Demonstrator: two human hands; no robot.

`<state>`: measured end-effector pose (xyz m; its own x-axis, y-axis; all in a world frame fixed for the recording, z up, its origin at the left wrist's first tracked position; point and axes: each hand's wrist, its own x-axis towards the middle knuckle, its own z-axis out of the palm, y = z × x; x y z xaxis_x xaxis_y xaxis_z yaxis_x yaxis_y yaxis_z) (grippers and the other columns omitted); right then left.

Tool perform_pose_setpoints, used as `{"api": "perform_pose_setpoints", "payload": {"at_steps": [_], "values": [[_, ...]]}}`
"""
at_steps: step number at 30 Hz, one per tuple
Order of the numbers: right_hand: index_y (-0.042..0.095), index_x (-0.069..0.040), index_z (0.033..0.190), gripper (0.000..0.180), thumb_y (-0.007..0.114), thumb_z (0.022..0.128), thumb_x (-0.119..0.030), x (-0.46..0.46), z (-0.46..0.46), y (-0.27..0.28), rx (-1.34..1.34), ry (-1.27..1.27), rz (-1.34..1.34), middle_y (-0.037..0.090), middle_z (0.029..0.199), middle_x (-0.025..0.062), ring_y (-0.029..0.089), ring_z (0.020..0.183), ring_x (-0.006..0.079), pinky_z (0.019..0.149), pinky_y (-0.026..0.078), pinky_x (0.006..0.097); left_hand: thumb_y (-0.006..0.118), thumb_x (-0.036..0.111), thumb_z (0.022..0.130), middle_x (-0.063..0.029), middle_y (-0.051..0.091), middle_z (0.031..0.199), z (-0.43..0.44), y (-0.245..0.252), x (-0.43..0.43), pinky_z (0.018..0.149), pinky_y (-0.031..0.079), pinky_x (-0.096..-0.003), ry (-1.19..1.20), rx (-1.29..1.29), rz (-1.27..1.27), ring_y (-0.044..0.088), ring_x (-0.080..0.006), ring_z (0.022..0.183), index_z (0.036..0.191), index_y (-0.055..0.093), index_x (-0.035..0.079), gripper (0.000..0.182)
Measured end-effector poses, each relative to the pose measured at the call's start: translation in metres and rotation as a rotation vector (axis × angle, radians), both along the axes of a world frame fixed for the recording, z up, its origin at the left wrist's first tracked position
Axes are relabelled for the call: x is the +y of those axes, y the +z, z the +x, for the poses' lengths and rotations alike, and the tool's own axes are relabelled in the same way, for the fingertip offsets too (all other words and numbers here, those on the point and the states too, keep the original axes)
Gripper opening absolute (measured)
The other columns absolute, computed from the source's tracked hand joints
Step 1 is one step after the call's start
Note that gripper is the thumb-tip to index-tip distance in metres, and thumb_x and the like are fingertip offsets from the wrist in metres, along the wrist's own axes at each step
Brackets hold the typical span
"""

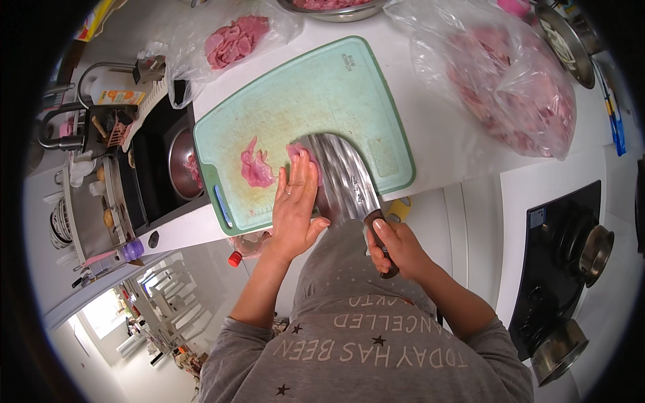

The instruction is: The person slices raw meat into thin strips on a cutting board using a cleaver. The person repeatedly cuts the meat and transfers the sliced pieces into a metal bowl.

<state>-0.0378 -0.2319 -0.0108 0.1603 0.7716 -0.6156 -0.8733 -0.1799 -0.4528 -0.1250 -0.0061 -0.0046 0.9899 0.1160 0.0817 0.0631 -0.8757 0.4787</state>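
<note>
My right hand (398,247) grips the dark wooden handle of a broad steel cleaver (345,176). Its blade lies slanted over the near part of a light green cutting board (322,90). With fingers extended, my left hand (297,201) presses on a piece of raw pink meat (317,163) against the blade's left side. Another piece of raw meat (256,163) lies on the board to the left of that hand. Whether the cleaver's edge touches the meat is hidden.
Sliced meat (237,40) lies on a plastic bag beyond the board; a metal bowl of meat (332,10) stands behind. A large clear bag of meat (514,90) rests at right. The sink (151,176) holds a metal bowl (179,163). A black cooktop (559,252) carries pots.
</note>
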Motion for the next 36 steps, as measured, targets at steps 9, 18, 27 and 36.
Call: {"api": "perform_pose_setpoints", "payload": {"at_steps": [9,18,27,36], "values": [[0.047,-0.004,0.080,0.040,0.045,0.103,-0.037,0.040,0.015,0.006,-0.062,-0.007,-0.067,0.046,0.058,0.0015,0.042,0.042,0.0100,0.041,0.037,0.0273,0.031,0.071,0.091,-0.0261,0.020,0.156,-0.002,0.002,0.002,0.116,0.015,-0.0537,0.019,0.008,-0.001,0.020,-0.0419,0.145,0.152,0.021,-0.001,0.094],[0.046,-0.003,0.081,0.039,0.043,0.104,-0.035,0.016,-0.021,0.022,-0.235,0.017,-0.090,0.045,0.057,0.0028,0.043,0.043,0.0117,0.042,0.039,0.0281,0.034,0.070,0.091,-0.0259,0.017,0.157,-0.010,-0.002,-0.002,0.116,0.014,-0.0537,0.022,-0.015,-0.040,0.019,-0.0423,0.145,0.153,0.017,0.000,0.094],[0.047,-0.004,0.079,0.044,0.050,0.100,-0.042,0.062,-0.007,0.025,-0.272,-0.011,-0.217,0.045,0.057,0.0017,0.042,0.041,0.0108,0.039,0.038,0.0283,0.031,0.059,0.099,-0.0265,0.031,0.151,-0.009,0.002,0.002,0.116,0.020,-0.0502,0.102,-0.119,-0.305,0.029,-0.0393,0.142,0.146,0.034,-0.002,0.077],[0.048,-0.004,0.082,0.042,0.051,0.100,-0.042,0.068,-0.016,0.035,-0.370,-0.021,-0.288,0.047,0.059,0.0021,0.043,0.041,0.0107,0.039,0.038,0.0275,0.072,-0.003,0.076,-0.0098,0.060,0.091,0.001,0.010,-0.009,0.065,0.052,-0.0313,0.590,-0.425,-0.498,0.058,-0.0179,0.074,0.097,0.059,0.000,0.024]]}}
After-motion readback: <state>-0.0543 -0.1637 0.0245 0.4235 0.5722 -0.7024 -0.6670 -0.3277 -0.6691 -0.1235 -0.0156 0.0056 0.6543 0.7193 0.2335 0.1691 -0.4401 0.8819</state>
